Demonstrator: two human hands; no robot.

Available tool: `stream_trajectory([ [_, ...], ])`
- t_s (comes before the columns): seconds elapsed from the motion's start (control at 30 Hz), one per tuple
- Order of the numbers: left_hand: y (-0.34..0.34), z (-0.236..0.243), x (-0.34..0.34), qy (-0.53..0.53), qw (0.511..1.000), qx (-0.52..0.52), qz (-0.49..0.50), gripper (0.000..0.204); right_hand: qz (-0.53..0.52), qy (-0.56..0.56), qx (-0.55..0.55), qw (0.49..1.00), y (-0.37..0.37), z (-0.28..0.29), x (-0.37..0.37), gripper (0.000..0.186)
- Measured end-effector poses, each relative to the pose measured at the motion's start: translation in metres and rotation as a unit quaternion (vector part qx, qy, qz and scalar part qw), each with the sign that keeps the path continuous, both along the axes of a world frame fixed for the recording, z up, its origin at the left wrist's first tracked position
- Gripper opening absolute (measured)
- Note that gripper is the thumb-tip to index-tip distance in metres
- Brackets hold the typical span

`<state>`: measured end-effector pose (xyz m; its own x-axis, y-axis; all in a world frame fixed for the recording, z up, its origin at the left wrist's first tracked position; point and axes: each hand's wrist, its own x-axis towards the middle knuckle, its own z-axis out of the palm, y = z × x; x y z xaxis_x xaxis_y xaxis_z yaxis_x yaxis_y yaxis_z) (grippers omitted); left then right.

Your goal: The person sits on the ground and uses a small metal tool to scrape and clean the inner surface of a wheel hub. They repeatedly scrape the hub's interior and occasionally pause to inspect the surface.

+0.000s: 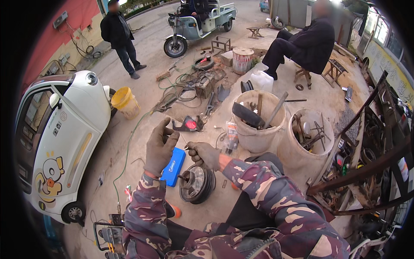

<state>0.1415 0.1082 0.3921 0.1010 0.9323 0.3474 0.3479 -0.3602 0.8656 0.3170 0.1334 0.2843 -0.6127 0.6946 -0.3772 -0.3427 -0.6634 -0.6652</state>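
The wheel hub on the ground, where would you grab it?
Probably by the dark outer rim of the wheel hub, coming from the right: its round raised edge stands clear of the concrete there, while at left the axle stub juts out beside the blue case.

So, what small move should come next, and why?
Probably bring the left hand across to steady the thin piece in the right hand: the left looks open and unloaded, close beside it, while the right seems to pinch it near the wheel.
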Motion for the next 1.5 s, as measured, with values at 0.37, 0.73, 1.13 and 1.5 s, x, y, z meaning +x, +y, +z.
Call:
stream_trajectory([
  [0.37,-0.001,-0.014,-0.017,0.189,0.977,-0.098,-0.006,0.055,0.027,-0.010,-0.018,0.999,-0.009,0.008,-0.004,0.023],
  [0.73,0.012,0.070,-0.010,0.037,0.990,0.082,-0.107,0.050,0.003,0.061,-0.008,0.998,-0.006,0.020,0.002,0.022],
  [1.13,-0.036,-0.071,-0.008,0.086,0.994,0.011,-0.059,0.039,0.023,0.032,-0.029,0.999,-0.023,0.007,-0.003,0.024],
  [1.5,-0.044,-0.123,-0.031,-0.114,0.982,-0.151,-0.029,0.028,0.078,-0.052,-0.011,0.996,-0.033,0.001,-0.018,0.022],
])
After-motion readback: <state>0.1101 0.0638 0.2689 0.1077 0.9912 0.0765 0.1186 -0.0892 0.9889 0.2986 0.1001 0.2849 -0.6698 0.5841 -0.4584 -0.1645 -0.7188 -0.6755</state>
